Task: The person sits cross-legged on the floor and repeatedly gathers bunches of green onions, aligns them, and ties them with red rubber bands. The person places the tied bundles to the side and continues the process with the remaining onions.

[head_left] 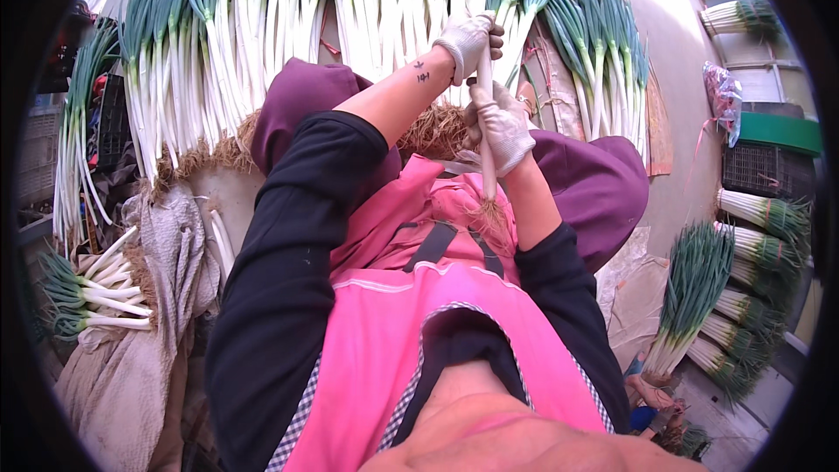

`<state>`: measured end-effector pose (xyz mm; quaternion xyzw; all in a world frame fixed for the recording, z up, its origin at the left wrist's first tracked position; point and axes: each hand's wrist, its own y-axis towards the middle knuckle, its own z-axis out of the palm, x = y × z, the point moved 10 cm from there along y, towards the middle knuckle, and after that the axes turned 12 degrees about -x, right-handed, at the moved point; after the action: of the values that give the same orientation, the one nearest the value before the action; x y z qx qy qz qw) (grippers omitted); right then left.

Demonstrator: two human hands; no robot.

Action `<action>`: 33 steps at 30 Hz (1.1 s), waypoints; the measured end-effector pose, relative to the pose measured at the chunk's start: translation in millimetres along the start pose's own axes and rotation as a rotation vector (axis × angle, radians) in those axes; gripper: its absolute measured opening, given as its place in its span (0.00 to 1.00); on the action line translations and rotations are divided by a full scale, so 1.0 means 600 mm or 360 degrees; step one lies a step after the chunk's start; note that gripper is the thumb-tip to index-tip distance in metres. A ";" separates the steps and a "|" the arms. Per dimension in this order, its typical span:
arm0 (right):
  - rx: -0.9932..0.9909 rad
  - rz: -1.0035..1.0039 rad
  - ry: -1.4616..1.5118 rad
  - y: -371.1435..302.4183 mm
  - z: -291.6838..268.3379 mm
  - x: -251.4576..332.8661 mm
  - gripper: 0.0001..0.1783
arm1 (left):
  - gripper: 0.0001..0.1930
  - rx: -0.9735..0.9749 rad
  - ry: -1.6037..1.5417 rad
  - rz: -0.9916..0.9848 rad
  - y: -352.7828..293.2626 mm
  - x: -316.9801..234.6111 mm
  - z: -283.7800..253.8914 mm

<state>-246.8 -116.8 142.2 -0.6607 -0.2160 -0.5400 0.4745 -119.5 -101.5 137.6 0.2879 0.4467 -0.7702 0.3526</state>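
A long green onion (488, 164) is upright in front of me, its root tuft hanging over my pink apron. My left hand (468, 45), in a pale glove, is closed round the upper part of its stalk. Lower down, my gloved right hand (501, 127) grips the same stalk, a short way above the roots. Beyond my hands lies a wide row of green onions (253, 44), white stalks and roots towards me, green leaves away. Some of their brown roots (434, 133) show between my knees.
At left, a small pile of green onions (112, 288) lies beside a crumpled woven sack (170, 236). Bundled green onions (747, 245) are stacked at right, near a black crate (767, 170) and a larger bunch (695, 293). A plastic bag (724, 96) hangs at upper right.
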 end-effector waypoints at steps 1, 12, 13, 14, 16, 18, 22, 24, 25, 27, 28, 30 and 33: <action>0.0025 0.0145 -0.0076 -0.016 0.006 -0.006 0.14 | 0.09 -0.0027 0.0027 0.0047 -0.007 -0.008 0.002; 0.0131 0.0147 -0.0191 -0.112 -0.019 -0.069 0.15 | 0.05 -0.0149 0.0036 0.0231 0.004 -0.056 -0.043; 0.0161 0.0086 -0.0136 -0.114 -0.012 -0.063 0.14 | 0.07 -0.0070 -0.0084 0.0163 0.026 -0.043 -0.046; 0.0180 0.0032 -0.0235 -0.121 -0.007 -0.053 0.13 | 0.09 -0.0110 0.0045 0.0333 0.003 -0.076 -0.047; 0.0214 -0.0029 -0.0318 -0.133 0.006 -0.053 0.11 | 0.19 -0.0300 -0.0167 0.0258 0.003 -0.094 -0.075; 0.0199 0.0029 -0.0297 -0.149 0.020 -0.051 0.11 | 0.15 -0.0376 0.0143 0.0562 -0.054 -0.129 -0.076; 0.0180 -0.0196 -0.0145 -0.125 0.040 -0.033 0.09 | 0.26 -0.0156 0.0037 0.0771 -0.187 -0.148 -0.077; 0.0299 -0.0210 -0.0150 -0.119 0.073 -0.020 0.11 | 0.28 -0.0093 -0.0101 0.0866 -0.202 -0.176 -0.099; 0.0358 -0.0206 -0.0154 -0.118 0.090 -0.015 0.12 | 0.27 -0.0101 -0.0098 0.0989 -0.207 -0.207 -0.112; 0.0399 -0.0315 -0.0159 -0.117 0.108 0.009 0.17 | 0.21 -0.0172 -0.0014 0.1134 -0.214 -0.278 -0.140; 0.0414 -0.0374 -0.0159 -0.117 0.116 0.022 0.20 | 0.20 -0.0154 -0.0038 0.1157 -0.214 -0.318 -0.158; 0.0369 -0.0324 -0.0242 -0.091 0.094 0.007 0.20 | 0.18 -0.0103 -0.0014 0.1165 -0.183 -0.384 -0.212; 0.0151 -0.0247 -0.0216 -0.052 0.042 -0.040 0.16 | 0.10 -0.0172 0.0404 0.1127 -0.093 -0.477 -0.340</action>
<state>-266.4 -75.5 133.4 -0.6539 -0.3235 -0.5183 0.4463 29.8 182.0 293.1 0.4985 0.3997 -0.5341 0.5536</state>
